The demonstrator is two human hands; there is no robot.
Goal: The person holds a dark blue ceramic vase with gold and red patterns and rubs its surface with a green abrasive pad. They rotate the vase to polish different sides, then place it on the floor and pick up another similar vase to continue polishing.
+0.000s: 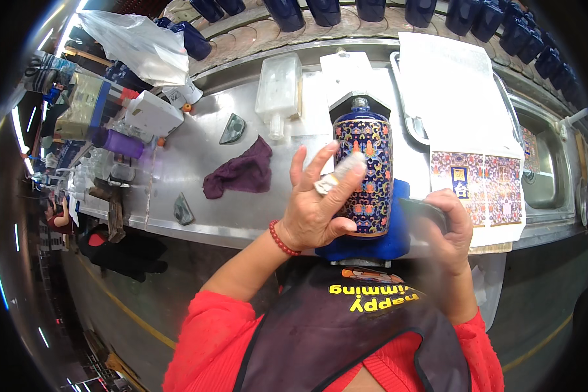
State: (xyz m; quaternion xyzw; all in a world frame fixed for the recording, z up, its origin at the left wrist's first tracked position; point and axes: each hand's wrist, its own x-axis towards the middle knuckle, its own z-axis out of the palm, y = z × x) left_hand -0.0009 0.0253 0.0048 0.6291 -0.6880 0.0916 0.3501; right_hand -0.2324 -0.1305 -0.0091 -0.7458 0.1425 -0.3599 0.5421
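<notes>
A dark blue bottle [367, 176] with a dense floral pattern in orange, yellow and white lies on a blue cloth-like pad [400, 228], its neck pointing away from me. My left hand [320, 202] is at the bottle's left side with fingers spread, the index finger reaching over the pattern. White wrapping covers parts of its fingers, and a red bead bracelet circles the wrist. To the right of the bottle, my right hand [452, 225] grips a dark, flat scraper-like piece [424, 214]. Motion blurs that wrist.
Printed floral sheets [480, 186] lie at the right, beside a metal sink [543, 176]. Left of the bottle are a purple cloth [245, 168], a dark flat piece [233, 129] and another one [183, 209]. A clear bottle-shaped block [278, 91] sits farther back. Blue vessels [323, 10] line the far side.
</notes>
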